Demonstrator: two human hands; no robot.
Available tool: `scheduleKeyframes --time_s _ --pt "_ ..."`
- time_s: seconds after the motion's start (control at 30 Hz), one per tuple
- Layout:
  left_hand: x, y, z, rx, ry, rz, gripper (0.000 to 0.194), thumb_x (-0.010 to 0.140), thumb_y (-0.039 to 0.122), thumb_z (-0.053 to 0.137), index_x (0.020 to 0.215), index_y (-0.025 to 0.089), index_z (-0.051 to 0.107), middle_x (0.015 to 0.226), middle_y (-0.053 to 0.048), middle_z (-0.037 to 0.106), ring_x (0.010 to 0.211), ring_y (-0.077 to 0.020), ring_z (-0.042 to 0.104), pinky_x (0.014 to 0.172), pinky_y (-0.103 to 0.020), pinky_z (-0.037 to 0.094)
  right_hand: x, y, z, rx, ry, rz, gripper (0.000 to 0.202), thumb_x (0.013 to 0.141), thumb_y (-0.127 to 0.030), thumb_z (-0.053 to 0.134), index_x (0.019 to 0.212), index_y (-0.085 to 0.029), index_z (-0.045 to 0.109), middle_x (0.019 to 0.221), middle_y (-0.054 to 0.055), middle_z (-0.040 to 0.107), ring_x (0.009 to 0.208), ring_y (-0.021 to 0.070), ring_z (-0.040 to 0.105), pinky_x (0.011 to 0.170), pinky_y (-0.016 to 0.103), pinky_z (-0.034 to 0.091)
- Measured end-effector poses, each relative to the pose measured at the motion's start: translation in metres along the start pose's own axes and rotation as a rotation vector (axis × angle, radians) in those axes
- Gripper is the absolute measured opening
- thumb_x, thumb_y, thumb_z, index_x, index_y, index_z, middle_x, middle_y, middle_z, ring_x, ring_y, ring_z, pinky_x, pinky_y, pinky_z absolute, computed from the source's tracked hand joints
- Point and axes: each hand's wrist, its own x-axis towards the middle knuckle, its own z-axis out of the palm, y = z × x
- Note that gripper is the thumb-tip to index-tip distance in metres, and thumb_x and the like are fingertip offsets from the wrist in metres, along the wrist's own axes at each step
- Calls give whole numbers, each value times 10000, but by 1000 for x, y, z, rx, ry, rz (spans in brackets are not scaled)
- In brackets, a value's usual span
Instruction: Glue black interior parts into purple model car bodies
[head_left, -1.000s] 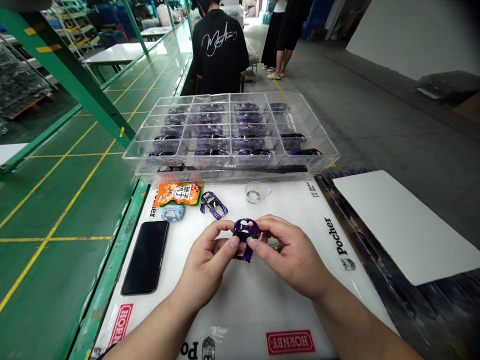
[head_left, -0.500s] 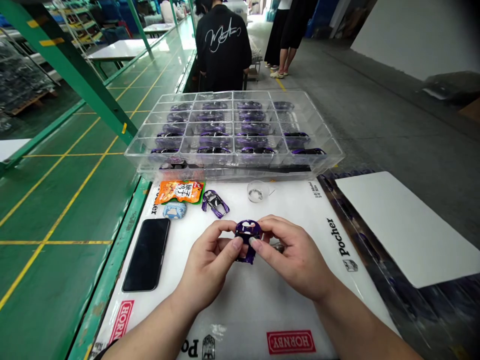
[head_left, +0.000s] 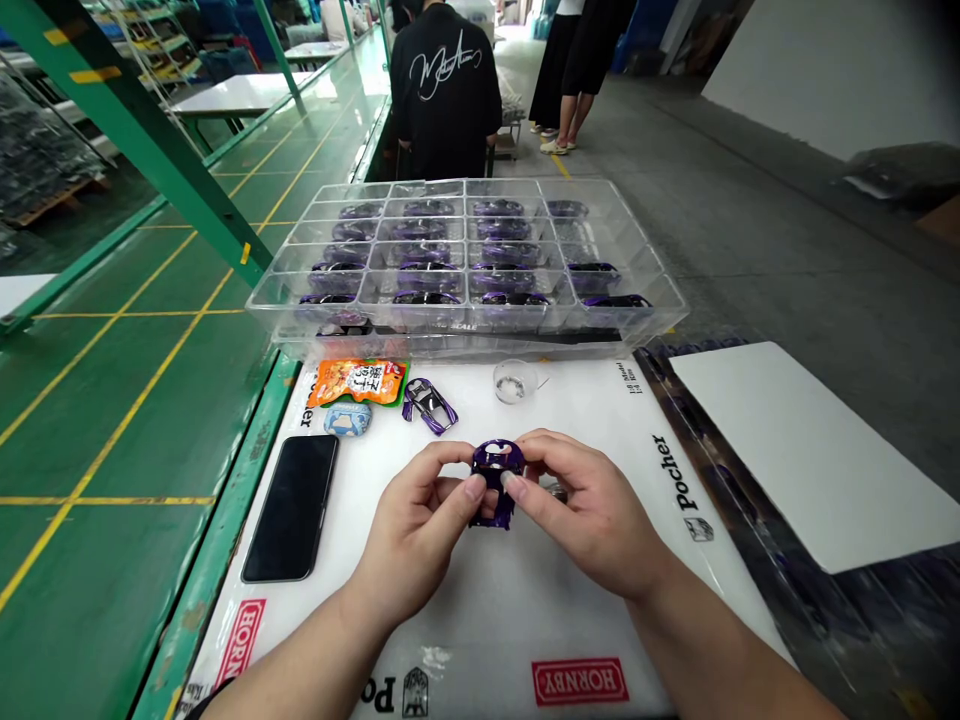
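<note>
Between my two hands, above the white mat, is a small purple car body shell (head_left: 498, 456) with openings through it. My left hand (head_left: 424, 525) grips its left edge between thumb and fingers. On the other edge, the thumb and fingers of my right hand (head_left: 589, 505) are closed. A small metallic object beneath my right hand shows only in part. Another purple car shell (head_left: 430, 405) lies on the mat behind my left hand. A small round clear dish (head_left: 514, 382) holding tiny pieces sits beyond the hands.
A clear compartment tray (head_left: 465, 312) of purple car shells stands at the back. On the left lie a black phone (head_left: 291, 508), a blue case (head_left: 347, 419) and an orange packet (head_left: 358, 381). A white board (head_left: 814, 450) is at right. A person in black (head_left: 446, 95) sits ahead.
The held shell has turned very slightly, its lower end showing a little more to the right. Both hands keep nearly the same place and grip.
</note>
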Motion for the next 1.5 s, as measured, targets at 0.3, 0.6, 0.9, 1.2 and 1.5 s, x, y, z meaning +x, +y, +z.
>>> scheduleKeyframes --time_s 0.3,0.6,0.9,1.2,1.5 --pt "0 -2 0 -9 -13 9 352 1065 494 892 1245 211 786 953 -46 894 861 -191 872 826 -275 694 0 -1 0 15 1 15 102 1090 -267 752 1100 -264 854 1018 5 774 904 185 687 822 333 560" --pt "-1 0 -1 -35 -35 -10 357 1063 491 897 1257 212 788 954 -53 895 880 -203 877 837 -285 698 0 0 -1 33 -10 43 106 1101 -297 756 1096 -254 853 1024 20 772 931 206 708 841 356 559" --pt "-2 0 -1 -70 -75 1 297 1093 471 867 1232 216 807 1005 -57 889 864 -189 847 848 -300 707 -2 4 -3 140 -35 113 148 1129 -344 745 1158 -255 859 1077 41 816 989 237 749 898 390 600" --pt "0 -2 -1 -116 -88 8 294 1103 463 858 1251 214 807 990 -55 891 854 -192 855 848 -308 714 -3 6 -2 226 -57 176 191 1126 -412 767 1148 -244 856 1094 76 826 954 249 763 873 402 662" --pt "-2 -4 -2 -116 -115 3 287 1124 459 826 1269 213 795 1002 -67 893 879 -223 857 865 -351 710 -1 4 -3 249 -66 191 261 1131 -466 755 1135 -225 857 1086 84 825 969 248 764 885 394 677"
